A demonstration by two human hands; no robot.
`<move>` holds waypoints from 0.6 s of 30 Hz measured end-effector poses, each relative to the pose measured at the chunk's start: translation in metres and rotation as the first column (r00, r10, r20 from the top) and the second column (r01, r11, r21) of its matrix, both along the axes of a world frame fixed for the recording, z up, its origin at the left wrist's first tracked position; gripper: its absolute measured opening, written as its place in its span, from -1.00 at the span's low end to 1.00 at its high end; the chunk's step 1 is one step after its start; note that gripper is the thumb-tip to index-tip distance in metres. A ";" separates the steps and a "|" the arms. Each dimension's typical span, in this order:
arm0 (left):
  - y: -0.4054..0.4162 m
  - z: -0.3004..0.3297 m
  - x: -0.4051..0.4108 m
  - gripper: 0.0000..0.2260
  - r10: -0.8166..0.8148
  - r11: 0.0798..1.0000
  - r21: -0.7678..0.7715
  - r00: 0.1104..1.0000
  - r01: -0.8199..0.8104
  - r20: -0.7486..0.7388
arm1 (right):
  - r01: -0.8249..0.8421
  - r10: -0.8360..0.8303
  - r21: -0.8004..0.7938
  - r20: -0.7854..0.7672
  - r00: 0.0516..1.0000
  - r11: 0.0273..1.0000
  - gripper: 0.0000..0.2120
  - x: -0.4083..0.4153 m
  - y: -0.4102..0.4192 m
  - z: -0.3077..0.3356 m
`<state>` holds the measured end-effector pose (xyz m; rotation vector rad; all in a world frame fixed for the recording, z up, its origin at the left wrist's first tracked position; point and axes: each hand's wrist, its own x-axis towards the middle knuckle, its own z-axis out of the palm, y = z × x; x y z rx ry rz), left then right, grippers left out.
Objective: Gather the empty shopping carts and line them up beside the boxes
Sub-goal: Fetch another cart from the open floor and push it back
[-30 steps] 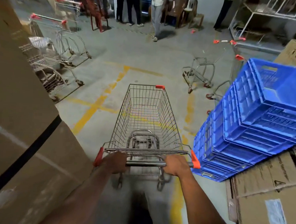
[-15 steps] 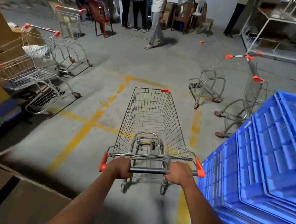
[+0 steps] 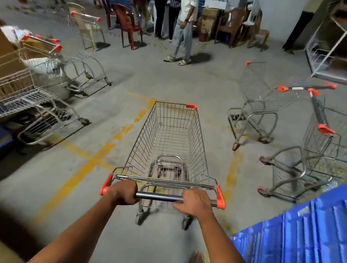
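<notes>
An empty wire shopping cart (image 3: 169, 143) with orange corner caps stands straight in front of me on the concrete floor. My left hand (image 3: 123, 192) grips the left part of its grey handle bar (image 3: 159, 196) and my right hand (image 3: 195, 203) grips the right part. Two more empty carts stand at the right, one further off (image 3: 256, 107) and one nearer (image 3: 316, 151). At the left, carts stand against cardboard boxes (image 3: 2, 48): the near one (image 3: 27, 103) and one behind it (image 3: 51, 64) carrying a white sack. Another cart (image 3: 85, 26) is further back.
Stacked blue plastic crates (image 3: 307, 239) fill the lower right, close to my right arm. People (image 3: 184, 25) stand at the back among red and brown chairs (image 3: 128, 22). A white metal rack (image 3: 337, 49) stands at the far right. Yellow lines (image 3: 90, 163) cross the floor.
The cart and I have rolled forward out of the gap between the big cardboard box at the left and the blue crates. The carts at left and right now show more fully.
</notes>
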<state>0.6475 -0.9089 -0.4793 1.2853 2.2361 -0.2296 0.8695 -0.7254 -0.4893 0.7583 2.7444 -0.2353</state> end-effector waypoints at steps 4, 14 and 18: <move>0.077 0.003 -0.019 -0.67 0.052 0.999 -0.007 0.999 -0.052 0.003 | -0.055 0.055 -0.019 0.009 0.998 0.998 -0.52 -0.030 0.087 0.004; 0.241 -0.004 -0.093 -0.65 0.141 0.990 0.023 0.990 -0.140 -0.010 | -0.161 0.163 -0.030 0.050 0.985 0.986 -0.64 -0.127 0.279 0.006; 0.312 -0.004 -0.151 -0.65 0.150 0.988 0.045 0.988 -0.149 -0.029 | -0.184 0.185 -0.034 0.052 0.981 0.982 -0.64 -0.188 0.353 0.005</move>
